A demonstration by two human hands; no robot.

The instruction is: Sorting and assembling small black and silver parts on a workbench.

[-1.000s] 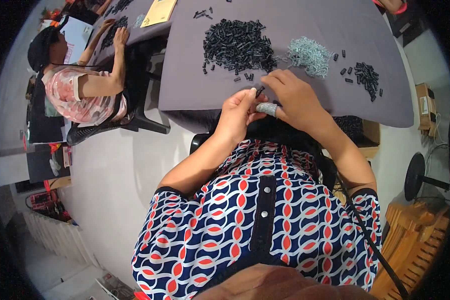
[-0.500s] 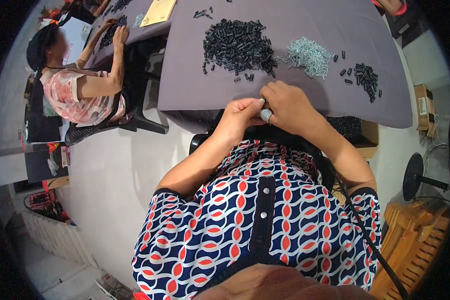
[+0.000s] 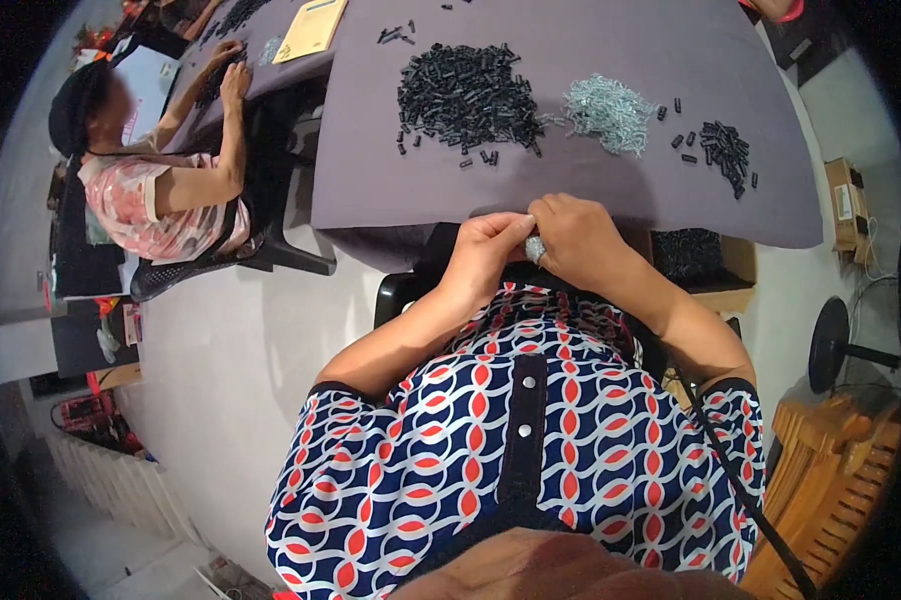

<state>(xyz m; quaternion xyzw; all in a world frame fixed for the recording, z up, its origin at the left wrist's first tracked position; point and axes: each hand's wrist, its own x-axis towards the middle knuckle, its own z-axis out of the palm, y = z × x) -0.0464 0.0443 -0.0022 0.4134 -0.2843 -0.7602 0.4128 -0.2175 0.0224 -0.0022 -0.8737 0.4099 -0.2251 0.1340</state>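
Observation:
Just in front of the table's near edge, my two hands meet at the fingertips. My left hand [image 3: 482, 258] is closed in a pinch, and whatever is between its thumb and finger is too small or hidden to make out. The fingers of my right hand [image 3: 582, 234] are curled around a clump of small silvery pieces [image 3: 535, 249], partly showing below them. Beyond my hands lies a large heap of short black cylindrical pieces [image 3: 465, 95]. To its right are a pile of small shiny silvery pieces [image 3: 608, 115] and a smaller heap of black pieces [image 3: 725, 155].
A grey cloth covers the table [image 3: 370, 180]. A yellow envelope-like packet [image 3: 310, 28] lies at the far left. Another person [image 3: 160, 185] sits working at the left. A cardboard box of dark pieces [image 3: 735, 272] stands below the table, with a black round-based stand [image 3: 830, 345] to the right.
Both hands have drawn slightly down toward my body, away from the table top, still together. The clump stays in my right hand. The view has shifted slightly.

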